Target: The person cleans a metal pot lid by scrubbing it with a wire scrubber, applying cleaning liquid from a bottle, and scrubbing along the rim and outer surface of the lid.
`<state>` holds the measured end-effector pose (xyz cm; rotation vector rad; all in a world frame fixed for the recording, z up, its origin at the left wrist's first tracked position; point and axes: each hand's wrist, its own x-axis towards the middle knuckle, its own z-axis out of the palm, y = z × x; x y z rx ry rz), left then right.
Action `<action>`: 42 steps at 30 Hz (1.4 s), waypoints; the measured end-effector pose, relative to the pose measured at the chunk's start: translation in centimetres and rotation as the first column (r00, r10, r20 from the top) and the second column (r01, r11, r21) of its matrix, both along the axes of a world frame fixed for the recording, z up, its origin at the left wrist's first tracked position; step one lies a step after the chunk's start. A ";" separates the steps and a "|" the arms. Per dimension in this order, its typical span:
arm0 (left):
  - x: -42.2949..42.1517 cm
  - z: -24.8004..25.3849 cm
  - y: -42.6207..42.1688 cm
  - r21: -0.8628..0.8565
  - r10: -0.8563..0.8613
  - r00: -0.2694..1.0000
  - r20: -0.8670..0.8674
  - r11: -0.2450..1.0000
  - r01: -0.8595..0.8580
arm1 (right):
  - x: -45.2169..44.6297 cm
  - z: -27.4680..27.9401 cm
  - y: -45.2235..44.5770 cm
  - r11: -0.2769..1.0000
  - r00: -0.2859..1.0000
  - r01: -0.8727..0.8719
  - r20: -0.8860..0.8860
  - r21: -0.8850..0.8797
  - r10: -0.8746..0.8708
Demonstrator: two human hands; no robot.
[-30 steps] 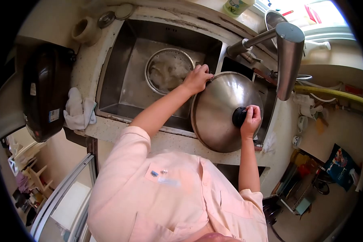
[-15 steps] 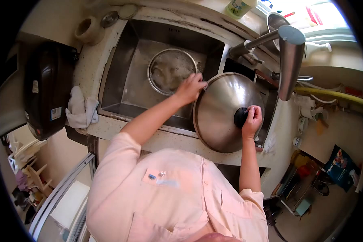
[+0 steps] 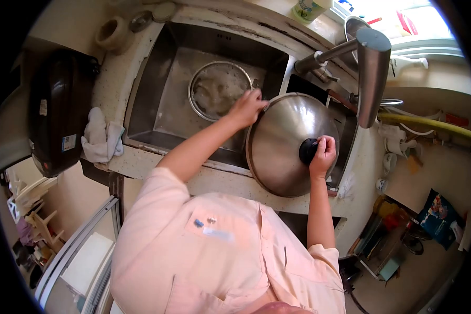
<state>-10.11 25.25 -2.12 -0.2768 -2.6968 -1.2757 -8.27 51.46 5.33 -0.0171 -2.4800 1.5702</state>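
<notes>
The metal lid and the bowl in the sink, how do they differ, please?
The lid looks wider than the bowl. The lid shows a domed face with a black knob; the bowl opens upward, showing cloudy contents. The right hand grips the lid's knob; the bowl sits in the sink. Both are round.

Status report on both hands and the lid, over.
Right hand on the lid's black knob. Left hand at lid's rim, blurred, contact unclear. Bowl close by left hand; nothing plainly blocking.
</notes>
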 end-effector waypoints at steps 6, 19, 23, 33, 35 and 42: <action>-3.0 -1.0 1.2 -0.002 -0.006 0.990 -0.142 1.000 0.006 | 0.3 0.3 -0.4 0.999 1.000 0.003 -0.024 0.054 -0.001; 0.9 -0.8 0.4 -0.047 0.057 0.996 -0.067 0.997 -0.060 | 0.1 -3.3 2.5 0.925 0.955 -0.003 -0.275 0.379 0.116; 5.9 -0.8 -2.4 0.195 -0.008 0.989 0.150 0.981 -0.021 | -0.2 -4.9 4.1 0.688 0.869 0.031 -0.359 0.725 0.339; 8.3 -2.3 0.8 0.548 0.182 0.820 0.543 0.663 -0.510 | 1.4 3.5 -4.3 0.733 0.967 0.024 -0.202 0.679 0.155; 7.6 -1.5 0.8 0.504 0.176 0.825 0.537 0.718 -0.481 | 1.4 3.7 -4.7 0.741 0.937 0.055 -0.291 0.669 0.193; -0.1 -3.0 1.8 0.516 0.176 0.841 0.512 0.720 -0.465 | 1.7 2.6 -4.2 0.698 0.949 0.076 -0.265 0.712 0.168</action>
